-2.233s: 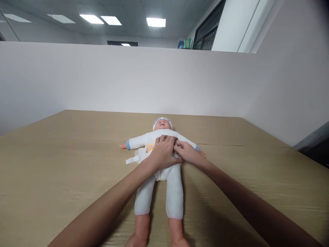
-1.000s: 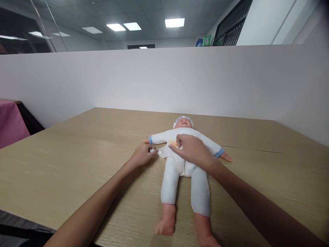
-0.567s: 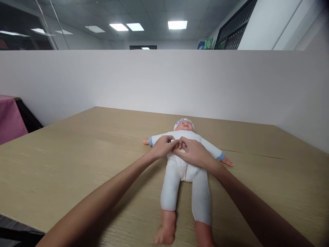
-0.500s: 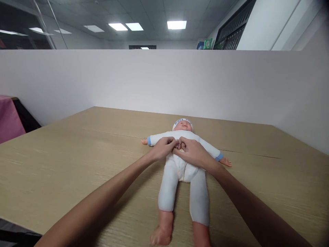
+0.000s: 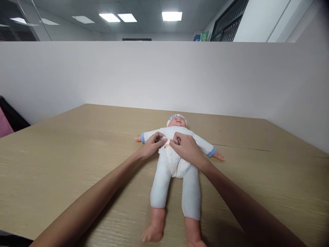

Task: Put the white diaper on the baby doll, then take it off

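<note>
A baby doll lies on its back, head away from me, arms spread, in a white outfit with blue cuffs. A white diaper covers its hips, with a small yellow-orange mark at the waist. My left hand is over the left side of the belly, thumb and fingers pinched on a bit of white fabric at their tips. Over the belly's right side, my right hand is closed with curled fingers; what it grips is hidden. A narrow gap separates the hands.
The doll rests on a wide wooden table. A plain white partition rises behind the table's far edge. Something pink with a black edge stands beyond the table at the left.
My hands were nearly touching over the belly and have moved apart, uncovering the yellow-orange mark at the diaper's waist. The view has shifted slightly right and down.
</note>
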Action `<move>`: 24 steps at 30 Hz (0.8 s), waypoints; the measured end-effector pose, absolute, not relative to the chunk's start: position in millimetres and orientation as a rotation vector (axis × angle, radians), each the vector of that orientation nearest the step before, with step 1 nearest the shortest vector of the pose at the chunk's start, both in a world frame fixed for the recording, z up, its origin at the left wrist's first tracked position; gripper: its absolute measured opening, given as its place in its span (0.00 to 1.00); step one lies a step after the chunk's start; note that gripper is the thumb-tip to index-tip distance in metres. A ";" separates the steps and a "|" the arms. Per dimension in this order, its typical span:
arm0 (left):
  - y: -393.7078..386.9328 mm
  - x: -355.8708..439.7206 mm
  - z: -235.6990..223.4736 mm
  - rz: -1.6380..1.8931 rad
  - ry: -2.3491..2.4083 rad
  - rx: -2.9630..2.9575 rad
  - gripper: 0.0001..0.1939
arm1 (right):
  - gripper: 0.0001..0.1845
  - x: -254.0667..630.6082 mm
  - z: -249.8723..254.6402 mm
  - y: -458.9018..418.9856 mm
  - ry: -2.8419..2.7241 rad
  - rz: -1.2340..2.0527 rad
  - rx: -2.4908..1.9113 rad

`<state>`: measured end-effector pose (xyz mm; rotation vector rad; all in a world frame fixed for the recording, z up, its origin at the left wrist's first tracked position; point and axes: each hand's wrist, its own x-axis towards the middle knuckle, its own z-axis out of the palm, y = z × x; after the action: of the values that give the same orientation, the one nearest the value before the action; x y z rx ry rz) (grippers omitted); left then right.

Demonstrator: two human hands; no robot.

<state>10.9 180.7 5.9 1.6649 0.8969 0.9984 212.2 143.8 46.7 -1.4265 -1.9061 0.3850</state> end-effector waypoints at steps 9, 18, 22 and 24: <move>112.4 22.0 43.4 1.449 1.127 2.084 0.10 | 0.15 220.7 79.1 87.3 -1.716 0.281 -1.150; 41.7 6.0 44.3 0.856 0.836 2.814 0.09 | 0.23 282.4 23.0 56.1 -1.880 0.072 -1.210; 42.3 6.2 29.3 0.787 0.863 2.987 0.11 | 0.28 292.2 -1.0 78.8 -2.009 0.184 -1.147; 42.6 8.0 28.9 0.741 0.827 3.098 0.11 | 0.28 289.6 0.4 81.7 -2.053 0.178 -1.120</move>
<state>8.0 42.6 28.9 3.0977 0.8275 0.7408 289.6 81.7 0.4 -1.1204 -2.0528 0.1781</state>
